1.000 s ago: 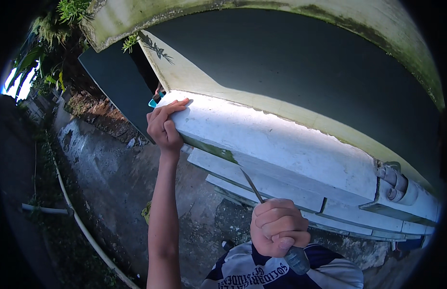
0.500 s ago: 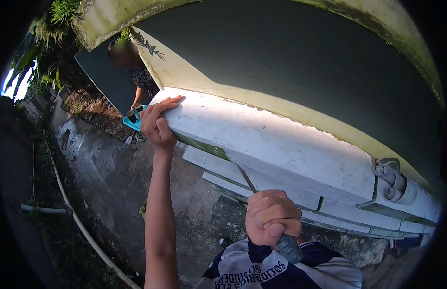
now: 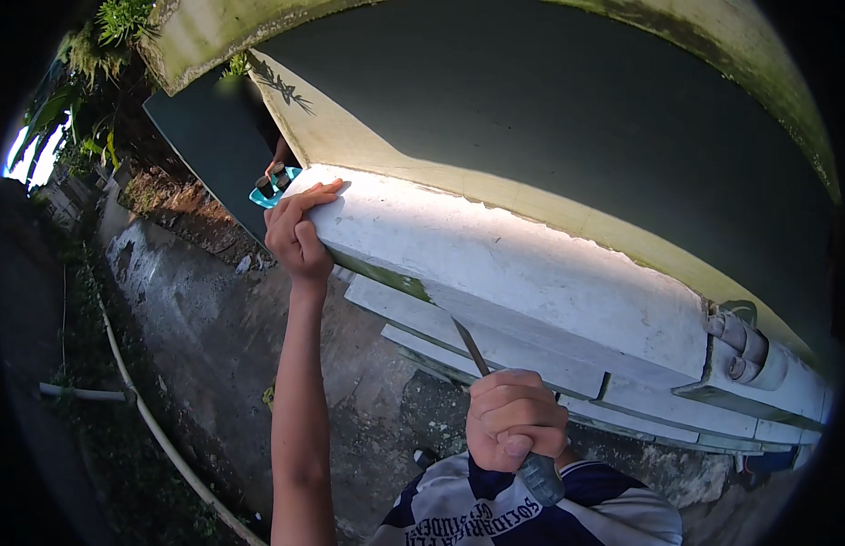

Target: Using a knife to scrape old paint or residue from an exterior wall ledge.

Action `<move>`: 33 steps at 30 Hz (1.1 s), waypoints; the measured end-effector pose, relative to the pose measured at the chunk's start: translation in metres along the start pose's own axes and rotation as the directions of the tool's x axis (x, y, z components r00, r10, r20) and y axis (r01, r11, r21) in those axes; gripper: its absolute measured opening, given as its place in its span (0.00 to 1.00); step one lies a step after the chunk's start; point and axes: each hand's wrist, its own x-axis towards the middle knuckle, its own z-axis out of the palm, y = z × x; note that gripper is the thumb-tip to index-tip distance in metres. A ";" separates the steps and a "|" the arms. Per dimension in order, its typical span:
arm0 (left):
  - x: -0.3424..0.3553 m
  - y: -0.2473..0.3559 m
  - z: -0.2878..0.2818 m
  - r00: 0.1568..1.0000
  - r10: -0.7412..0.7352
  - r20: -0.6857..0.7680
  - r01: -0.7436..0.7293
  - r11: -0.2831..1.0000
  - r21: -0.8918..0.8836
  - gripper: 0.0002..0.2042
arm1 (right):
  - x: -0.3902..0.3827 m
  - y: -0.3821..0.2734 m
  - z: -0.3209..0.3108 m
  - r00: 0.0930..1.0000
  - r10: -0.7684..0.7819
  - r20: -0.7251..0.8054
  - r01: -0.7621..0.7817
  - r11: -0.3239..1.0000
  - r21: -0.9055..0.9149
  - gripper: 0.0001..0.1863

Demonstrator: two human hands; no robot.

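Note:
My left hand [image 3: 300, 232] rests on the left end of a long white ledge [image 3: 495, 246], fingers laid over its top corner, holding no loose object. In my right hand [image 3: 517, 420] is a chisel-like tool [image 3: 471, 345], gripped in a closed fist. Its narrow metal blade slants up and left, with the tip in front of the ledge's lower face; I cannot tell whether they touch. The greyish translucent handle [image 3: 540, 480] sticks out below the fist. Green staining [image 3: 386, 278] marks the ledge's underside near my left hand.
Beyond the ledge's left end, a person's hand holds a turquoise tray [image 3: 261, 197] with several dark cups, beside a dark panel [image 3: 200, 136]. White steps or slabs [image 3: 495, 337] lie below the ledge. Rolled grey-white material [image 3: 743, 346] sits at right. A pale pipe [image 3: 154, 428] crosses the ground at left.
The person with the tray has moved back behind the wall corner, now mostly hidden, and the tray has shifted up and right. My right hand and tool have shifted slightly; my left hand stays put.

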 end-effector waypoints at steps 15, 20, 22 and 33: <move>-0.002 -0.004 -0.005 1.000 0.021 -0.001 -0.021 0.999 0.026 0.19 | 0.005 -0.006 -0.007 0.980 0.052 0.190 -0.042 0.998 -0.053 0.07; 0.002 0.003 0.005 1.000 0.024 0.003 -0.024 1.000 0.001 0.19 | 0.021 0.026 0.007 0.981 0.166 0.102 -0.159 0.985 -0.069 0.14; -0.001 0.001 0.002 1.000 0.018 -0.001 -0.018 1.000 0.005 0.19 | 0.015 0.005 0.001 0.989 0.086 0.121 -0.085 0.996 -0.014 0.11; -0.001 0.000 -0.001 1.000 0.018 0.011 -0.018 1.000 0.017 0.19 | 0.020 0.011 0.002 0.993 -0.024 0.116 0.020 0.999 0.031 0.07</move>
